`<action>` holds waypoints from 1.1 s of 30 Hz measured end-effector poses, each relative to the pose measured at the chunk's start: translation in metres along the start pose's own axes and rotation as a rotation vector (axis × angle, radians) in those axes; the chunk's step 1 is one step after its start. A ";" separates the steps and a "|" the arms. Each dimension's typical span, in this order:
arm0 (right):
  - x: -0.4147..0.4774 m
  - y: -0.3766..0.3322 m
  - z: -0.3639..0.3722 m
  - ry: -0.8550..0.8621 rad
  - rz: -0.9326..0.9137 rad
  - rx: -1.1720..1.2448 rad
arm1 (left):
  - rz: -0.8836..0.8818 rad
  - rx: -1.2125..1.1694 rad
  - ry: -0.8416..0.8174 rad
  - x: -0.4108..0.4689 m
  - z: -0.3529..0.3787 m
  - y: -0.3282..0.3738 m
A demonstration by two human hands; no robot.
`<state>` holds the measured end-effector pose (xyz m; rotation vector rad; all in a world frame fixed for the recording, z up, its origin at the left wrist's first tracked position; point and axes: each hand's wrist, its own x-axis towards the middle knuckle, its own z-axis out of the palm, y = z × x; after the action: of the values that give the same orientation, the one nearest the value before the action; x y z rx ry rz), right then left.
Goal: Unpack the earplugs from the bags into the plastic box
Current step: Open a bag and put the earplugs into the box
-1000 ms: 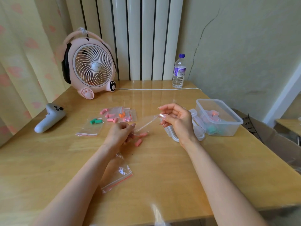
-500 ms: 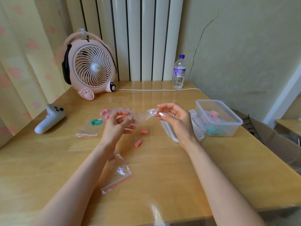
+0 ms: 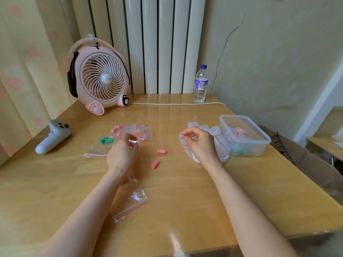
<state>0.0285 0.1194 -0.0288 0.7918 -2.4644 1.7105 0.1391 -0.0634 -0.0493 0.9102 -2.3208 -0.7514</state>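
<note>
Since your hands have parted, the bag once stretched between them is out of sight. Nearest lies an empty bag (image 3: 130,204); beyond, two pink earplugs (image 3: 155,164) lie loose on the table (image 3: 185,191). Your left hand (image 3: 121,154) curls, contents unclear; your right hand (image 3: 201,145) hangs slack, empty. The plastic box (image 3: 259,148) awaits them.

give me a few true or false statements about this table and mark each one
1. Two pink earplugs lie loose on the table between the left hand and the right hand. True.
2. The plastic box is empty. False: several boxed earplugs lie in it.
3. The green earplugs sit in a clear bag. True.
4. The water bottle lies on its side. False: it stands upright.
</note>
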 end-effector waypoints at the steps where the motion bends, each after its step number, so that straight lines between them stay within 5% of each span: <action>1: 0.001 -0.001 -0.002 0.004 0.008 -0.038 | 0.019 0.039 -0.012 -0.001 0.000 0.001; 12: 0.000 0.001 -0.052 0.034 0.089 -0.986 | 0.151 0.006 -0.047 -0.004 0.003 0.006; 20: -0.011 0.017 -0.050 -0.009 0.078 -1.035 | 0.259 -0.132 -0.151 -0.010 0.004 0.014; 25: -0.002 -0.002 -0.037 0.025 0.000 -0.554 | 0.385 -0.254 -0.166 -0.017 0.003 0.020; 29: -0.007 -0.028 -0.007 -0.183 0.128 0.202 | 0.396 -0.454 -0.286 -0.023 0.004 0.026; 33: -0.013 -0.037 0.020 -0.334 0.200 0.483 | 0.367 -0.514 -0.268 -0.022 0.004 0.024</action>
<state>0.0606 0.0968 -0.0086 0.9612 -2.4162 2.4890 0.1398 -0.0316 -0.0425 0.1596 -2.2461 -1.2787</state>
